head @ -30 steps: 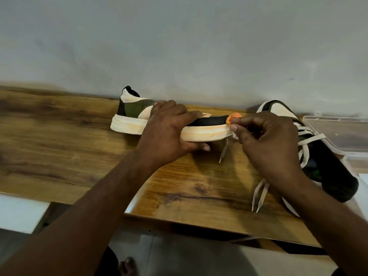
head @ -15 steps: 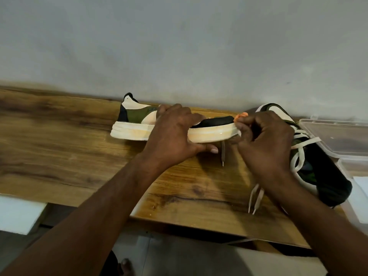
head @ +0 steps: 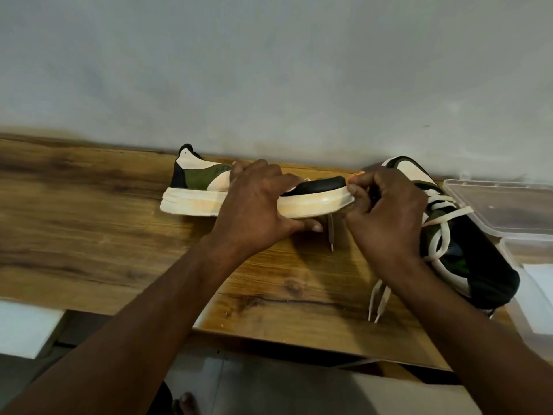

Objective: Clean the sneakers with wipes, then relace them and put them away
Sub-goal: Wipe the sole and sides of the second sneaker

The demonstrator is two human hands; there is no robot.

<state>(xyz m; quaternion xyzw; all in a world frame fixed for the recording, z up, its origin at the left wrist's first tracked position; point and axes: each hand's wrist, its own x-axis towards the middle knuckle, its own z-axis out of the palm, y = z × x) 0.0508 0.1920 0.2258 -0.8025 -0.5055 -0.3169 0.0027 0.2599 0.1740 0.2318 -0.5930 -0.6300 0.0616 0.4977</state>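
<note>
A green, black and cream sneaker (head: 197, 187) with a thick cream sole lies side-on on the wooden table (head: 89, 235), toe to the right and slightly raised. My left hand (head: 257, 205) grips its middle, fingers over the upper and thumb under the sole. My right hand (head: 386, 217) is at the toe, pinching a small orange wipe (head: 356, 175) against the toe's tip. A loose lace end (head: 331, 233) hangs below the toe. The second sneaker (head: 466, 253), laced in white, lies to the right, partly behind my right hand.
A clear plastic box (head: 508, 211) sits at the right edge beside the second sneaker, with a white sheet (head: 541, 283) below it. The grey wall runs right behind the table. The table's front edge is close to me; floor and a bare foot show below.
The toe of the held sneaker has lifted a little. My right hand moved slightly right and down around the toe tip with the wipe; less of the wipe shows now.
</note>
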